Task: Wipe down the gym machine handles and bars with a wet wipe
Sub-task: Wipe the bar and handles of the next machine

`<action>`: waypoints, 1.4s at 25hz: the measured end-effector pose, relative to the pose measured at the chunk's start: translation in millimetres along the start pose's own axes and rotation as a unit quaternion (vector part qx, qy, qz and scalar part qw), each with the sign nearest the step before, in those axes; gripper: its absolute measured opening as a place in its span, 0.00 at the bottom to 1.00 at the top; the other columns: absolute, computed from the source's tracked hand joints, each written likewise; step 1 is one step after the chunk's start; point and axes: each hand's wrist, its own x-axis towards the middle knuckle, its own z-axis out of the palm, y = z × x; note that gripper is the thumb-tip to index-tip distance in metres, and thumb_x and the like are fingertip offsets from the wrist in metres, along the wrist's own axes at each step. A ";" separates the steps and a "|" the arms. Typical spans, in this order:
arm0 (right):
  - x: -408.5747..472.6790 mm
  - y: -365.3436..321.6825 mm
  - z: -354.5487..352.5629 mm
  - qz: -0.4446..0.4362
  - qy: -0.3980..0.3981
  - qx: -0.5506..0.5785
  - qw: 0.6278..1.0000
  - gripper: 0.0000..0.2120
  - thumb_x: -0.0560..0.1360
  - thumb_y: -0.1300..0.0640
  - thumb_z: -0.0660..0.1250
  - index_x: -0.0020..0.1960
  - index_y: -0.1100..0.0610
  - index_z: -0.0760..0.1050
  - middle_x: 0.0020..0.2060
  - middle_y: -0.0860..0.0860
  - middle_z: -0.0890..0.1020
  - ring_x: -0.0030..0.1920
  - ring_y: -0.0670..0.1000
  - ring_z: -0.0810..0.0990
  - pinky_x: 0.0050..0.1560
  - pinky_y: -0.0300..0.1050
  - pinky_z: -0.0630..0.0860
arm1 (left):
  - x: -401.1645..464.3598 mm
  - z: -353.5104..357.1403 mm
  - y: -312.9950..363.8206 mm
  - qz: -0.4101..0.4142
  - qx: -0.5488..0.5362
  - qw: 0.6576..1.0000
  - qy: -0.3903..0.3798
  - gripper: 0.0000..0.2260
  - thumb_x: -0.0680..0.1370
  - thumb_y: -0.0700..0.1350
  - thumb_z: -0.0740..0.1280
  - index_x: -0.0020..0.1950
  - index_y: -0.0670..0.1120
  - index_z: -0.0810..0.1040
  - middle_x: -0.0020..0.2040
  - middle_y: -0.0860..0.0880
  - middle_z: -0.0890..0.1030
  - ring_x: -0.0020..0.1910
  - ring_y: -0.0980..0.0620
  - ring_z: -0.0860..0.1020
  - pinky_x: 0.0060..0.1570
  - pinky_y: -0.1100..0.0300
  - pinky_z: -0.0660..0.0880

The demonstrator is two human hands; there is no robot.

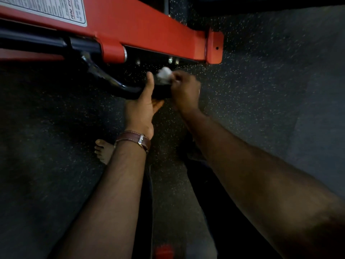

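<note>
Both forearms are extended forward and down from the lower edge of the view toward a black handle [130, 90] of a red gym machine [149, 28]. The left hand [141, 105] is cupped beneath the handle's padded end, palm turned up, with the thumb raised straight along the near side and the fingers curled under it, so the left grip is closed around the handle. A brown leather watch strap [134, 140] is worn on the left wrist. The right hand [184, 88] is held just to the right of the left hand, knuckles up, its fingers bunched around a crumpled white wet wipe [164, 75]; the wipe is pinched in the right grip and pressed against the top of the handle's end, just beyond the left thumb tip.

The handle's long axis runs from upper left, where a bent black bar leaves the red frame, down and rightward to its free end between the two hands.

A white label [56, 8] is fixed on the red frame far up and left of both hands; the letters "AN FIT" can be made out, while the smaller print is too blurred to read.

A bare foot [103, 151] is seen on the dark speckled floor [261, 90] below the left wrist.
</note>
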 end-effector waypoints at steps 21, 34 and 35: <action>30.5 29.2 -22.8 0.350 0.138 0.184 0.908 0.12 0.78 0.56 0.67 0.58 0.61 0.80 0.54 0.59 0.84 0.49 0.56 0.84 0.32 0.39 0.76 | 1.1 5.7 3.8 -0.065 -0.025 0.998 0.007 0.19 0.79 0.53 0.69 0.66 0.44 0.75 0.59 0.46 0.81 0.56 0.48 0.83 0.52 0.58 0.79; 0.9 -0.1 -13.2 0.499 0.100 0.432 0.745 0.11 0.80 0.64 0.61 0.61 0.63 0.74 0.61 0.58 0.79 0.50 0.55 0.80 0.49 0.45 0.79 | -1.3 -12.4 21.2 -0.038 -0.005 0.994 0.099 0.22 0.69 0.50 0.80 0.57 0.45 0.76 0.53 0.47 0.83 0.51 0.47 0.84 0.51 0.55 0.79; 0.2 -5.7 -9.9 0.496 0.120 0.509 0.693 0.10 0.80 0.65 0.60 0.60 0.63 0.74 0.61 0.56 0.79 0.50 0.54 0.80 0.51 0.45 0.78 | -4.2 -12.3 21.6 -0.041 -0.003 0.995 0.095 0.22 0.70 0.50 0.79 0.57 0.44 0.76 0.53 0.47 0.84 0.50 0.48 0.84 0.49 0.56 0.78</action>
